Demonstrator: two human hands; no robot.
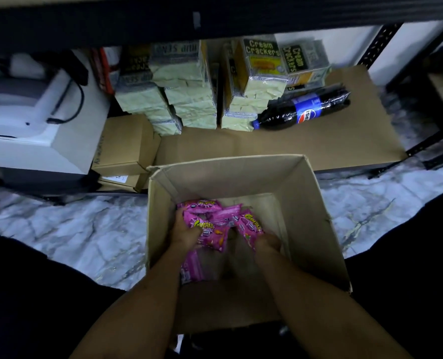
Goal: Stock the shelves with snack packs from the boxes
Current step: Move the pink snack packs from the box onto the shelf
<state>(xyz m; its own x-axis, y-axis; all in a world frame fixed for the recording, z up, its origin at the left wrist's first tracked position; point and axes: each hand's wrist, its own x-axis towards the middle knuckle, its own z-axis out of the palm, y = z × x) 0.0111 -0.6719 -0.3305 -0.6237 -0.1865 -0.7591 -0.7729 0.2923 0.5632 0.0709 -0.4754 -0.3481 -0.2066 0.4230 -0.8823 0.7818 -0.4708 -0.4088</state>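
A: Where are the person's hands?

B: Both are down inside the open cardboard box [241, 182] that stands on the marble-patterned floor [59, 229]. The left hand [185, 235] has its fingers and thumb curled round a pink snack pack [206, 230] toward the box's left side. The right hand [267, 244] grips another pink pack [250, 225] just right of the first; its fingertips are hidden behind the pack.

A: Anything else in the box?

B: More pink packs lie at the back behind the two held ones [202, 204], and one lies on the box's bottom against the left wall, nearer the person [190, 268].

A: And beyond the box?

B: Just past its far wall sits the low shelf board [319, 141] of a dark metal rack. At the board's back stand stacks of cream cracker packs [260, 73], and a Pepsi bottle [303, 110] lies on its side just right of them. Left of the box's far corner are small brown cartons [125, 143], and further left a white machine [41, 120].
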